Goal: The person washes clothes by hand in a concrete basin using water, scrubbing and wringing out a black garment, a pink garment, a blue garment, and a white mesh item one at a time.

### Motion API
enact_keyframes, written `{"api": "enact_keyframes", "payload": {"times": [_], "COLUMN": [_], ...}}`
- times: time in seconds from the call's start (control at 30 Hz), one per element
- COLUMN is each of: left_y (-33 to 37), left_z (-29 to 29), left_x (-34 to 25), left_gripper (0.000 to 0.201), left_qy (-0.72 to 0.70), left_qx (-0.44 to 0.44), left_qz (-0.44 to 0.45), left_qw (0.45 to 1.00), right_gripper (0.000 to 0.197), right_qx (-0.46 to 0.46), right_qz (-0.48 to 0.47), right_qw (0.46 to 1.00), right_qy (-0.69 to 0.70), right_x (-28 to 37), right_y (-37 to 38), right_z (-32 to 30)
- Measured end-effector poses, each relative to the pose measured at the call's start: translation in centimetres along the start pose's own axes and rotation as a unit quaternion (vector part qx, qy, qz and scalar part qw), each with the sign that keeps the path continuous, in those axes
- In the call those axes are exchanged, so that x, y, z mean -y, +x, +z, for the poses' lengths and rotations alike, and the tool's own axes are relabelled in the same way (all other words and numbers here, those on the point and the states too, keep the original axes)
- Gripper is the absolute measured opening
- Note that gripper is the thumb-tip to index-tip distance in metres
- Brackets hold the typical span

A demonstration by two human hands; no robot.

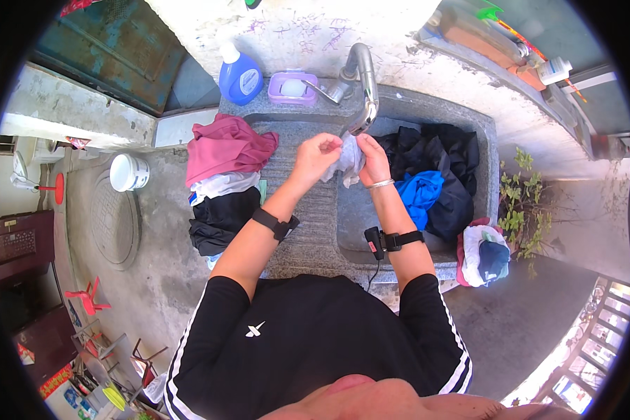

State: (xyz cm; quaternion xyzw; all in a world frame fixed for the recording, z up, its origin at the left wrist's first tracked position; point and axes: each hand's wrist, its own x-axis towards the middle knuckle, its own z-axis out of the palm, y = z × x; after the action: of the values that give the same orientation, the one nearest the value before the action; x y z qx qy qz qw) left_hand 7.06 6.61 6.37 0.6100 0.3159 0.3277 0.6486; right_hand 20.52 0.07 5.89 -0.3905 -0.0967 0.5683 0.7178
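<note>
Under the spout of the metal faucet (pixel 362 84), a small pale grey-white cloth (pixel 348 164) hangs between my hands. My left hand (pixel 316 155) is closed, its fingertips pinching the cloth's left edge. On the other side my right hand (pixel 374 159) grips the cloth close below the spout. Whether water is running cannot be made out. Beneath and around my hands is a grey stone sink (pixel 350 231) with a ribbed washboard on its left. Black clothes (pixel 462 150) and a blue garment (pixel 420 196) lie in the basin, right of my right wrist.
A pile with a pink garment (pixel 227 147) and black clothes (pixel 224 217) covers the sink's left end. Behind stand a blue detergent bottle (pixel 240 77) and a purple soap dish (pixel 282 96). Bundled clothes (pixel 484 252) sit at the right front corner. A white bucket (pixel 129 173) stands left.
</note>
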Motion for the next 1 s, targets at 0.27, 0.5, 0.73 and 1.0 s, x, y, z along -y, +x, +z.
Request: {"api": "enact_keyframes", "payload": {"times": [0.27, 0.5, 0.73, 1.0], "left_y": [-0.5, -0.5, -0.2, -0.7], "left_z": [0.9, 0.3, -0.5, 0.1], "left_x": [-0.7, -0.1, 1.3, -0.3], "left_gripper": [0.022, 0.018, 0.015, 0.017], "left_qy": [0.163, 0.04, -0.034, -0.048], "left_qx": [-0.068, -0.037, -0.001, 0.004], "left_qz": [0.049, 0.006, -0.034, -0.003], "left_qw": [0.983, 0.999, 0.999, 0.999], "right_gripper": [0.01, 0.012, 0.014, 0.014], "right_qx": [0.007, -0.023, -0.032, -0.023], "right_qz": [-0.011, 0.017, 0.029, 0.019], "right_qw": [1.0, 0.999, 0.997, 0.997], "right_qy": [0.015, 0.038, 0.066, 0.075], "right_x": [-1.0, -1.2, -1.7, -1.1], "right_y": [0.3, 0.1, 0.5, 0.3], "right_z": [-0.7, -0.6, -1.2, -0.9]}}
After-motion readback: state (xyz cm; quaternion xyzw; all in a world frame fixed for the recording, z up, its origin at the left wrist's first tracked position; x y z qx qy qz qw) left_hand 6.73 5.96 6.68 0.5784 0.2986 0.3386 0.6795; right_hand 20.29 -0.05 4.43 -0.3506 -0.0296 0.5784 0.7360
